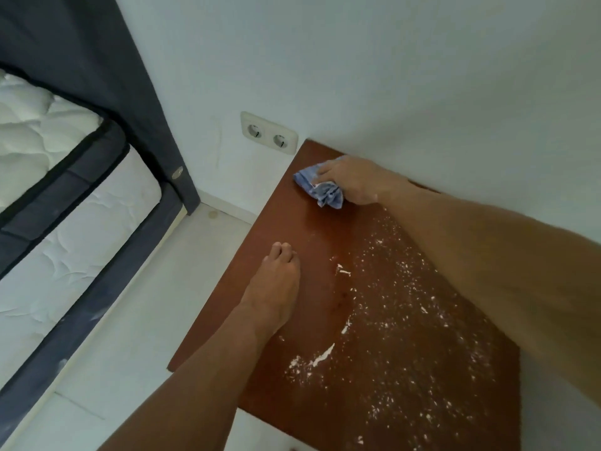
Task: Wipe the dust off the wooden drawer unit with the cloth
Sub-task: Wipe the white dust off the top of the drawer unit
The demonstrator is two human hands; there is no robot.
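The wooden drawer unit (309, 229) stands against the white wall (390, 76). We see its brown top from above.

The right hand (354, 180) is at the far corner of the drawer unit, close to the wall. It holds the blue cloth (320, 187) and presses it down on the wood. The fingers bend over the cloth. The cloth is all scrunched up, and bits of it stick out from under the hand on the side away from the wall.

The left hand (276, 284) lies on the top of the drawer unit, near its left edge. Its fingers are straight and close together. It holds nothing. It just rests on the wood.

White dust (406, 304) is sprinkled over much of the top of the drawer unit. It is mostly on the near part and the right part, below the right arm. Some of it is in little dots and some is in small white lumps. The wood by the left edge and around the cloth looks clean and brown.

A double socket (269, 136) is on the wall, just left of the far corner of the drawer unit. A pale floor (162, 304) runs along the left side of the drawer unit. Past the floor, well left of the drawer unit, there is a bed (65, 206) with a white mattress and a dark frame.
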